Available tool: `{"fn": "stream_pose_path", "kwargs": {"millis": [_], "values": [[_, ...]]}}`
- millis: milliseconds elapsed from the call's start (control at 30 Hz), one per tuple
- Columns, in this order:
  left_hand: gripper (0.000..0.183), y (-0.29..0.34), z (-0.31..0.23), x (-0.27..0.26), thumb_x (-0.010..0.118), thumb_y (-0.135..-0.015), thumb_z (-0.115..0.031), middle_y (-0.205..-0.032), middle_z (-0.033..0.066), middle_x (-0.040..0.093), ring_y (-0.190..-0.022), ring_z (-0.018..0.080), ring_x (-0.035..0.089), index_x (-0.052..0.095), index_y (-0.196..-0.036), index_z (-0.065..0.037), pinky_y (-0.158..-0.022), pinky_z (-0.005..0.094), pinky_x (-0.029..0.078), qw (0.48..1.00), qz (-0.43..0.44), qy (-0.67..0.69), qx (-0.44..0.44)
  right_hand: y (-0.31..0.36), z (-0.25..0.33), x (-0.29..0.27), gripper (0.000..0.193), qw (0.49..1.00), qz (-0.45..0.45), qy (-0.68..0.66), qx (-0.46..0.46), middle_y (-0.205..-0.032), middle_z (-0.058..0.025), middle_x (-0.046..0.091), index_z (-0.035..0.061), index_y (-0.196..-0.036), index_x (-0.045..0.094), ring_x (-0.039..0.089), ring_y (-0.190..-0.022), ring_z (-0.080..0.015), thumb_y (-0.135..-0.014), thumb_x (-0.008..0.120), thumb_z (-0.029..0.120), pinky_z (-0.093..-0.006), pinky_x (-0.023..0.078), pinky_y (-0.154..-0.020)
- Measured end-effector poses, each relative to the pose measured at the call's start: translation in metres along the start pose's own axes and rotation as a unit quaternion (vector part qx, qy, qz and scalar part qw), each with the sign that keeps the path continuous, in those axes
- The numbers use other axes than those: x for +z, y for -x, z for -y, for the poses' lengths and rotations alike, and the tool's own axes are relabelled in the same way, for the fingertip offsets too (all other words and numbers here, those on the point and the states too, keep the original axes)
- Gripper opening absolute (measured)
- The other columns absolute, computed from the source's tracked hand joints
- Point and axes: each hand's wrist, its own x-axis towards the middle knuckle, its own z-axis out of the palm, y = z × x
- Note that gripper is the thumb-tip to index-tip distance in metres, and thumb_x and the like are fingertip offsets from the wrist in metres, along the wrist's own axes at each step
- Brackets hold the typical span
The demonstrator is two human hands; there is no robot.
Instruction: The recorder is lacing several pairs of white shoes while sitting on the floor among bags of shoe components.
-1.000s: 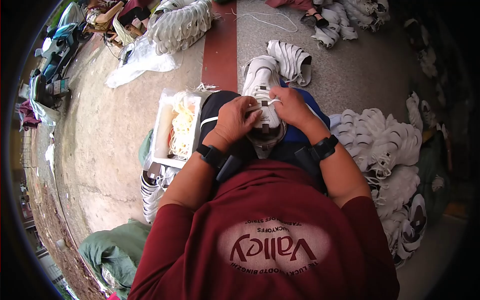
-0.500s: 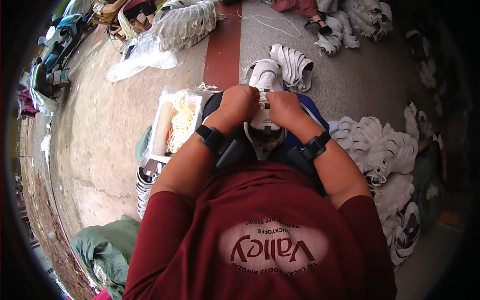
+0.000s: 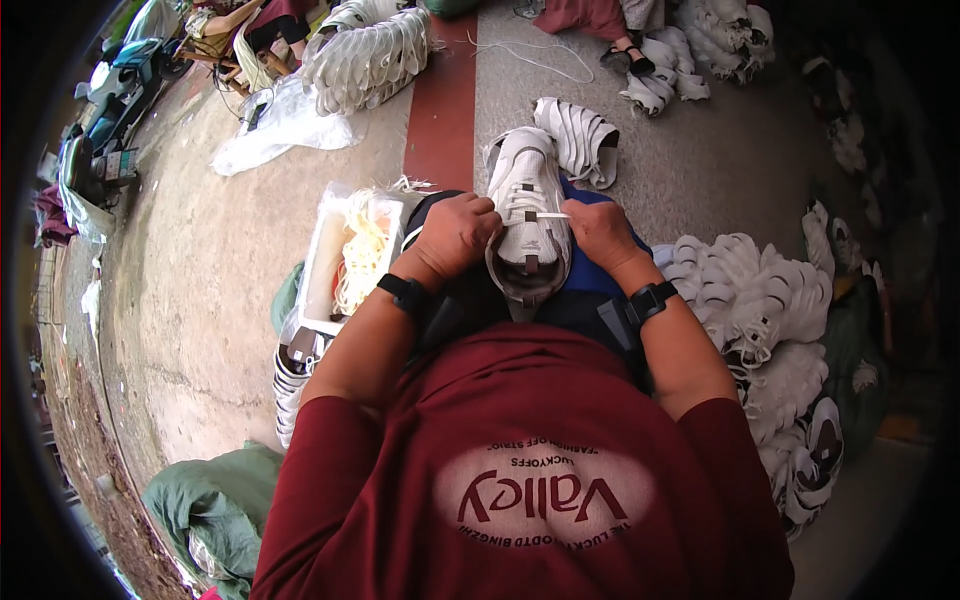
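Note:
A white and grey shoe upper (image 3: 527, 180) lies lengthwise before me over my lap, its toe pointing away and its dark-lined opening toward me. White lacing crosses its tongue. My right hand (image 3: 603, 232) pinches a white shoelace (image 3: 550, 215), drawn taut out to the right of the shoe. On the opposite side my left hand (image 3: 458, 235) is closed at the shoe's left edge, apparently on the lace's other end, which its fingers mostly hide. Just beyond the toe rests a nested stack of white shoe uppers (image 3: 580, 140).
Left of my legs stands a white foam box (image 3: 318, 270) with loose cream laces (image 3: 362, 250). Heaped white uppers (image 3: 750, 290) lie at my right. A green sack (image 3: 215, 505) sits at lower left. Farther off are a plastic sheet (image 3: 285, 120), more stacked uppers (image 3: 370, 60) and other people.
Both hands have parted from over the middle of the shoe, one to each side, drawing the lace out straight to the right. The shoe's tongue and lacing now show more.

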Motion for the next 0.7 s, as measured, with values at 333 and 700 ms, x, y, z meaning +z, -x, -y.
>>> {"fn": "stream_pose_path", "kwargs": {"millis": [333,700], "values": [[0.005,0.042,0.022,-0.01,0.066,-0.075,-0.005,-0.073,0.0078,0.061,-0.068,0.0226,0.061,0.061,-0.074,-0.005,-0.062,0.0285,0.048,0.952,0.008,0.216,-0.215,0.039,-0.012,-0.015,0.006,0.997,-0.03,-0.078,0.003,-0.068,-0.016,0.058,0.0042,-0.085,0.061,0.058,-0.061,-0.0331,-0.08,0.06,0.008,-0.0363,0.046,-0.054],[0.004,0.231,0.093,-0.098,0.067,-0.078,-0.005,-0.069,0.0016,0.063,-0.061,0.0061,0.054,0.066,-0.079,-0.002,-0.054,0.0208,0.041,0.784,-0.027,0.298,-0.544,0.162,-0.139,-0.124,0.013,0.936,-0.074,-0.11,0.325,-0.067,-0.0065,0.061,-0.0023,-0.082,0.062,0.056,-0.064,-0.0114,-0.082,0.057,0.009,-0.0253,0.045,-0.062]]}}
